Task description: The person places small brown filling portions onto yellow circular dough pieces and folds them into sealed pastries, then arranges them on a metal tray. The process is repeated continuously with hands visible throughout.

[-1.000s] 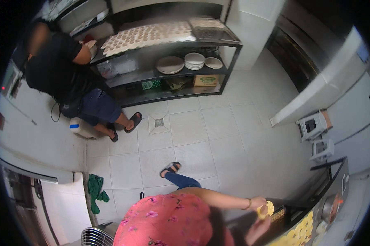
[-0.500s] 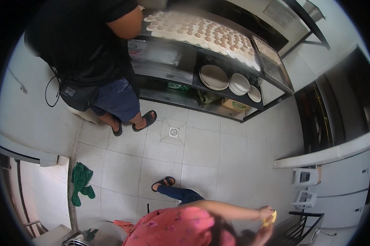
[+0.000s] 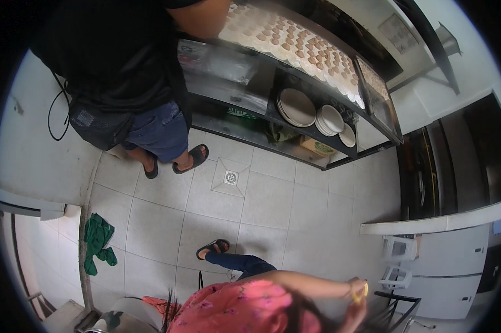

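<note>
At the lower right, my left arm reaches across from a pink floral sleeve. My left hand (image 3: 357, 286) has its fingers closed round a small yellow thing (image 3: 365, 290), too small and blurred to name. Just below, my right hand (image 3: 356, 312) comes up from the lower edge, its fingers meeting the yellow thing from the other side. Dark blurred strands of hair hang over part of my arm. My sandalled foot (image 3: 213, 248) rests on the tiles, the leg in dark blue jeans.
A co-worker in black (image 3: 111, 61) stands at a counter with rows of small brown rounds (image 3: 295, 41) on a white sheet. Stacked plates (image 3: 296, 107) sit on its shelf. A floor drain (image 3: 231, 177), green cloth (image 3: 99, 236), black metal frame (image 3: 397, 302) and white stools (image 3: 399, 248) surround me.
The view has turned slightly, so the counter sits farther right and the floor things farther left. Both hands stay together at the yellow thing. The co-worker's arm has shifted along the counter.
</note>
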`<state>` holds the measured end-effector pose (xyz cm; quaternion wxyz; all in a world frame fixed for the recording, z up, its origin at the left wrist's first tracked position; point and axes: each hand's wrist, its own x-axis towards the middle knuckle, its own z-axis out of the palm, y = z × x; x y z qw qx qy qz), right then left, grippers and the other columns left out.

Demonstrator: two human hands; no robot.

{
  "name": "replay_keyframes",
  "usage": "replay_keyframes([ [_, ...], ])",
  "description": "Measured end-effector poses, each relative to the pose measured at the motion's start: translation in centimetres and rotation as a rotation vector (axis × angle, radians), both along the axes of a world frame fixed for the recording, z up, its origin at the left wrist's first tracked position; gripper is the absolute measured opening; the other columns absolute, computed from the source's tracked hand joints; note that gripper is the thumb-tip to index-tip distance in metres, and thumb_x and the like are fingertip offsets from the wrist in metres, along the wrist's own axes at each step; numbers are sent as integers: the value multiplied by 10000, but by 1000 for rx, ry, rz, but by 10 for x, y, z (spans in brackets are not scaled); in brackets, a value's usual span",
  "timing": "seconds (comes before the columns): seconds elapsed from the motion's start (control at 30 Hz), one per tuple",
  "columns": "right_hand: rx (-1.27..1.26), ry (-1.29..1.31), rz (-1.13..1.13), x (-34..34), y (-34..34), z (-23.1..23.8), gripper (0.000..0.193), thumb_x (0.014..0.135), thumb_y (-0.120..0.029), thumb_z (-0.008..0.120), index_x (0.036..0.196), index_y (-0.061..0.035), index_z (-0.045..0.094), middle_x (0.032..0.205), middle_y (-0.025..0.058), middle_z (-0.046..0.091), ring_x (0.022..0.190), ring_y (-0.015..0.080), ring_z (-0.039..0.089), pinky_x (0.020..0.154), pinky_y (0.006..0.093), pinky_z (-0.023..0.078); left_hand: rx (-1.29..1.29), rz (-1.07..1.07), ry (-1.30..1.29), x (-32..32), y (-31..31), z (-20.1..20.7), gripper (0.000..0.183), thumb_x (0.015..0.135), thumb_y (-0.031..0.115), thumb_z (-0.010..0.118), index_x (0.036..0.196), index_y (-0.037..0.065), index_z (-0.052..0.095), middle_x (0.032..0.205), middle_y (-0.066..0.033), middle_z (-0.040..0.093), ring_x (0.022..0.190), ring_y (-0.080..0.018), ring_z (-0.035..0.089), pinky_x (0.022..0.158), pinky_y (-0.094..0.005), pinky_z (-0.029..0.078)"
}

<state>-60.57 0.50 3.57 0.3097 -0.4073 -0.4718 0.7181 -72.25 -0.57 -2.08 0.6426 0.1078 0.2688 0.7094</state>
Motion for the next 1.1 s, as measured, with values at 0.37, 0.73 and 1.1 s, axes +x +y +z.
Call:
replay_keyframes([
  [0.37,-143,145,-355,85,-29,3,219,889,-153,530,1053,-10,557,973,50,631,854,128,609,716,231,500,-258,-90,-104,100,20,8,259,925,237,391,1013,26,512,754,-56,549,661,-151,551,592,-299,467],
  [0.73,42,357,-1178,252,-106,0,239,905,-80,462,1117,27,490,1072,126,582,975,211,589,784,315,515,10,-893,125,290,-24,40,419,971,334,308,1233,35,440,1223,-97,527,1111,-194,515,973,-334,401],
  [1.1,30,312,-1732,466,-202,15,156,911,-143,474,991,-30,544,884,38,596,744,98,576,654,232,496,-134,-1434,301,532,-62,83,229,949,172,417,1070,-10,481,1065,-96,578,930,-163,613,798,-285,536],
])
